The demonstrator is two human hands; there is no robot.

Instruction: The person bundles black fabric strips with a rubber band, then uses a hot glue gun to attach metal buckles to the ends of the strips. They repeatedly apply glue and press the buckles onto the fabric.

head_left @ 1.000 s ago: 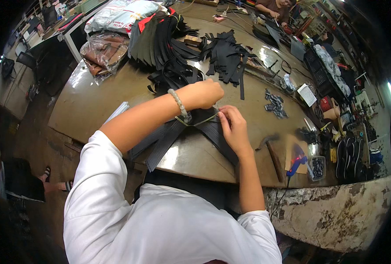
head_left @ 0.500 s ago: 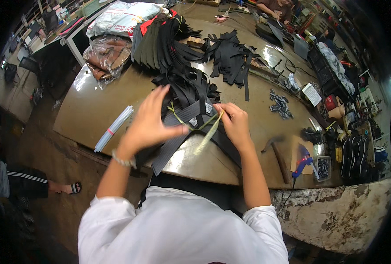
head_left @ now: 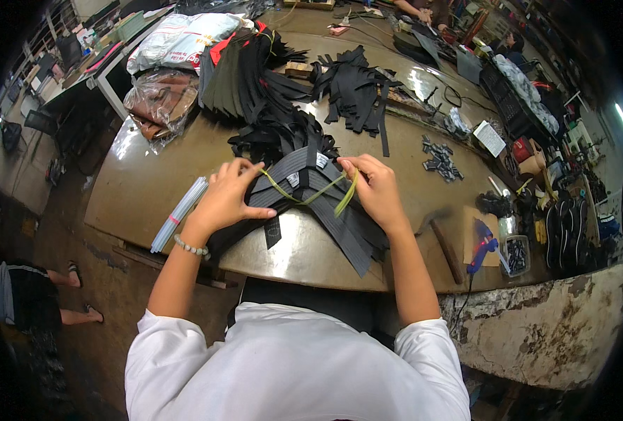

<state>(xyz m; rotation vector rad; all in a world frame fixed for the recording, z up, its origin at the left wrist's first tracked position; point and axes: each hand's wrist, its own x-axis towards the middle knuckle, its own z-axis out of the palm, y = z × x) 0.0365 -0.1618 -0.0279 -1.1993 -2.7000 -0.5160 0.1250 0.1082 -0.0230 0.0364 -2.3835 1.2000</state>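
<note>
A bundle of flat black straps (head_left: 339, 235) fans out on the table before me, with small pale labels (head_left: 321, 161) near its folded middle. Across it runs a thin yellow-green tie string (head_left: 281, 191). My right hand (head_left: 373, 188) pinches this string at the bundle's right side, and a loose tail hangs from the fingers. My left hand (head_left: 229, 193) lies at the left side of the straps, thumb and fingers apart, fingertips near the string's left end. Whether those fingertips touch the string I cannot tell. Further black straps (head_left: 273, 133) lie heaped just behind the bundle.
Beyond lie a big strap pile (head_left: 234, 84), another black heap (head_left: 353, 88) and a bagged brown item (head_left: 161, 105). Pale sticks (head_left: 179, 214) lie left. Rightward are small buckles (head_left: 441, 160), a hammer (head_left: 446, 251), a blue glue gun (head_left: 483, 252) and a parts tub (head_left: 516, 254). Other people are nearby.
My left hand has lowered from above the straps to their left side. The right hand still pinches the string. The strap bundle has shifted, its front ends now pointing more to the right.
</note>
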